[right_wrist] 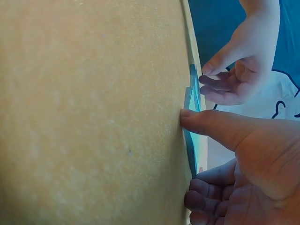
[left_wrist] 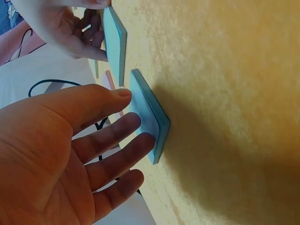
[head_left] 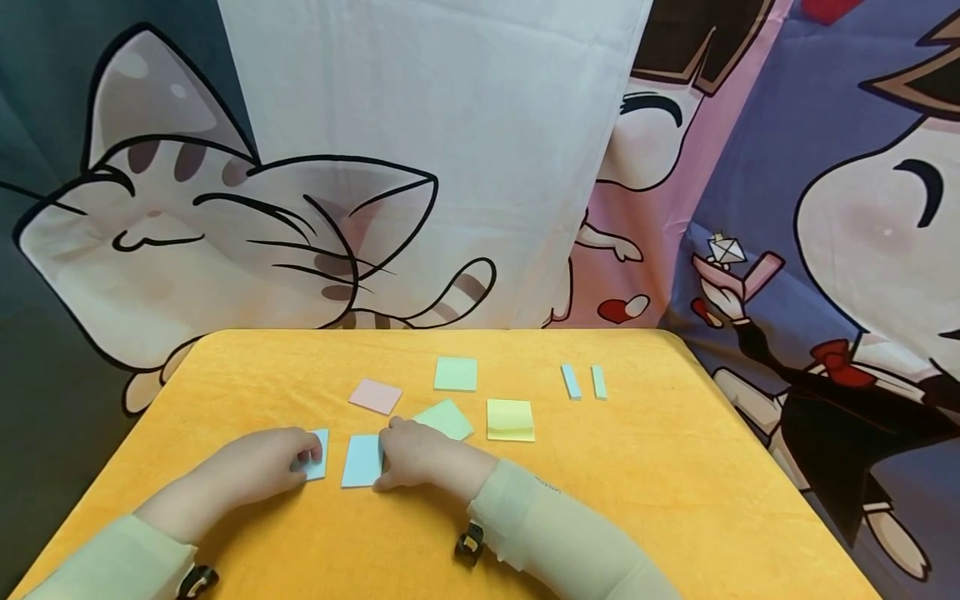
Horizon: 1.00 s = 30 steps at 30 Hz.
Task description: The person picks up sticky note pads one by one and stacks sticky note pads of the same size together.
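Two light blue sticky-note pads lie side by side near the front of the table. Over the left blue pad (head_left: 318,457) is my left hand (head_left: 273,462); in the left wrist view its loosely extended fingers (left_wrist: 124,152) are at the pad's face, and whether they touch it I cannot tell. My right hand (head_left: 420,454) holds the other blue pad (head_left: 361,461) by its right side. In the right wrist view the thumb (right_wrist: 206,123) lies at one end of that pad and the curled fingers at the other.
Beyond the hands lie a pink pad (head_left: 376,397), a green pad (head_left: 455,374), another green pad (head_left: 446,419) partly behind the right hand, and a yellow pad (head_left: 511,420). Farther right are a narrow blue strip (head_left: 571,382) and a narrow green strip (head_left: 598,382). A printed curtain (head_left: 465,125) hangs behind the yellow-covered table (head_left: 637,475).
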Tool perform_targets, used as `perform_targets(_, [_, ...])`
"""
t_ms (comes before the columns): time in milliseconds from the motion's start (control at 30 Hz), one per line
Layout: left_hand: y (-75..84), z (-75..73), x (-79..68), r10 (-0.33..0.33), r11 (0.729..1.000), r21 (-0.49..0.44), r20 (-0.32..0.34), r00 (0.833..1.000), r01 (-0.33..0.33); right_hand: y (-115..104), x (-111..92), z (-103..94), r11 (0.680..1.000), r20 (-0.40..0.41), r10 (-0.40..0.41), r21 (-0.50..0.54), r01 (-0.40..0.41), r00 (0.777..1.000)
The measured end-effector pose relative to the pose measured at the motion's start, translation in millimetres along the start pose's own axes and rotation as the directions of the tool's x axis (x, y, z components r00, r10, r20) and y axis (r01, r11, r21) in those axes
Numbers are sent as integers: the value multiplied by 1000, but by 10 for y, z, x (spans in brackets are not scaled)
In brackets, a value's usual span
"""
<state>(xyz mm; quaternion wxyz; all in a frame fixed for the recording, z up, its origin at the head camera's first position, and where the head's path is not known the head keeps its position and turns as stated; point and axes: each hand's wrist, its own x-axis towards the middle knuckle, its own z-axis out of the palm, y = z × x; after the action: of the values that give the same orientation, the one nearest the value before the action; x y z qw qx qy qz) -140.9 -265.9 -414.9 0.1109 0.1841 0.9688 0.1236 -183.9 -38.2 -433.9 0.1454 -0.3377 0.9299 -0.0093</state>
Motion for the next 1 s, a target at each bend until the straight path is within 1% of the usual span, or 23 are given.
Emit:
perform_targets(133, [1, 2, 10, 14, 1000, 8, -15, 1000, -14, -2, 2, -1, 1000, 1, 2, -5, -2, 1000])
perform_targets(333, [6, -36, 28, -24, 1000, -2, -22, 999, 24, 1, 4, -1, 1000, 0, 4, -1, -4, 1000])
perform_targets(533, [-7, -55, 43, -70, 992, -102, -19, 997, 68, -1, 0, -2, 1000, 0, 1, 3, -1, 1000])
perform_targets(633, [-7, -73, 58, -115, 980, -165, -5, 993, 113, -3, -5, -5, 1000, -2, 1, 6, -1, 1000])
perform_targets(800, [-29, -99, 72, -181, 953, -243, 15, 983, 179, -1, -3, -4, 1000, -6, -3, 11, 3, 1000])
perform_targets(900, [-61, -105, 79, -223, 929, -296, 26, 974, 220, 2, 2, 3, 1000, -7, -2, 12, 2, 1000])
perform_targets(1000, [-96, -127, 81, -261, 901, -344, 52, 964, 263, 3, 5, 11, 1000, -3, 4, 14, -4, 1000])
